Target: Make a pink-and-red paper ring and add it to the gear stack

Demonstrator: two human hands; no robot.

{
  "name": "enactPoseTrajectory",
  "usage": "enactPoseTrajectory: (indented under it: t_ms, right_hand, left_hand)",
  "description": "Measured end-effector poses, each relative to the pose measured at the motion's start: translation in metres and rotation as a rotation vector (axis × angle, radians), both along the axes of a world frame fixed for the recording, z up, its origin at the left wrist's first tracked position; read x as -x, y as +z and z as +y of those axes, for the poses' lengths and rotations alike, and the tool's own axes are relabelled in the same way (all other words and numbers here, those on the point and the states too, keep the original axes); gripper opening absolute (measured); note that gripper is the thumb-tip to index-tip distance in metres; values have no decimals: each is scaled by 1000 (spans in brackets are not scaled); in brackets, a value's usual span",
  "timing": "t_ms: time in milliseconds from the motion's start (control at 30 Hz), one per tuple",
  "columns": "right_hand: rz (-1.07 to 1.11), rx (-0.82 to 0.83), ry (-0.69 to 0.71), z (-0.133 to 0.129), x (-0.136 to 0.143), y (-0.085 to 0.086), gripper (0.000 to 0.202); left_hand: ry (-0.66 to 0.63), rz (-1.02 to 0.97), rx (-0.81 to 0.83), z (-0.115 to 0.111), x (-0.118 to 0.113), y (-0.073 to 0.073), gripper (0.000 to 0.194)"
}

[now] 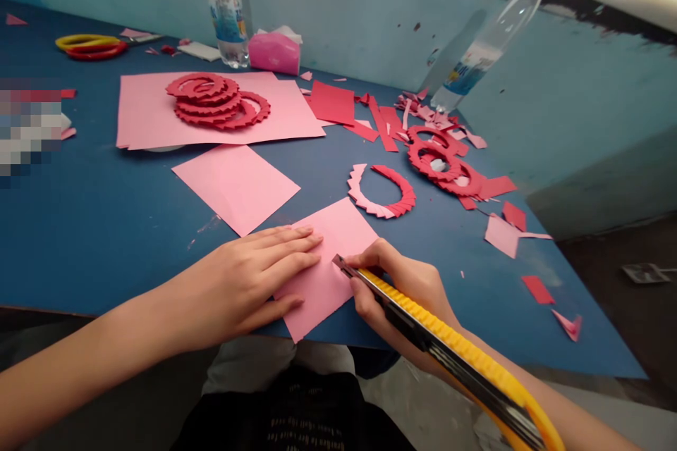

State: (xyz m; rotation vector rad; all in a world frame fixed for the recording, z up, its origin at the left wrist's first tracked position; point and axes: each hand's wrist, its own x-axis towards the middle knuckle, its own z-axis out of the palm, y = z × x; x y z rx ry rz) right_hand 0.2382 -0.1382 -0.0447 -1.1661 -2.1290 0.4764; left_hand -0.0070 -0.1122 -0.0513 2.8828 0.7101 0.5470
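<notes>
Two bare hands lean over the near edge of the blue counter (121, 246). The left hand (246, 282) lies palm down on a pink paper square (312, 289), its forearm slanting in from the lower left, wrist low and almost straight. Its four fingers are stretched out and nearly together, pointing right, with the thumb set apart below them. The right hand (412, 292) comes from the lower right, knuckles bent, its fingers pinching the front end of a yellow utility knife (470, 359). The knife slants across the hand and forearm, and its short metal tip points up and left over the middle of the square; I cannot tell whether it touches the paper.

The left hand covers the square's left part, and the right hand and knife hide some of its right side. The right palm and the lower fingers are largely behind the knife, so their curl is hard to judge. The bottom edge cuts off the knife's rear end; the left edge cuts off the left forearm. Beyond, the upright plastic bottle (227, 21) loses its top at the upper edge, and a pixelated patch (29, 127) masks whatever lies at far left.
</notes>
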Motion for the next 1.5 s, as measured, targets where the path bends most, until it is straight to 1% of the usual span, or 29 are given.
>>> enactPoseTrajectory:
  t_ms: [100, 267, 567, 700, 900, 1133, 1500]
  right_hand:
    - [8, -34, -12, -3, -1, 0, 11]
    - [-1, -41, -4, -6, -2, 0, 14]
    - [4, -99, -21, -10, -3, 0, 15]
    - [-20, -92, -27, -13, -6, -2, 15]
    - [-27, -80, -19, -19, -12, -3, 18]
    - [-55, -81, -52, -25, -14, -4, 17]
    - [-51, -128, -46, -29, -17, 3, 17]
  left_hand:
    - [5, 2, 6, 0, 0, 0, 43]
    - [9, 14, 10, 1, 0, 0, 43]
    - [6, 9, 31, 0, 1, 1, 43]
    - [9, -5, 42, 0, 0, 1, 43]
    - [0, 13, 10, 0, -1, 2, 43]
    - [13, -3, 49, -1, 0, 2, 44]
    - [16, 49, 6, -1, 1, 2, 43]
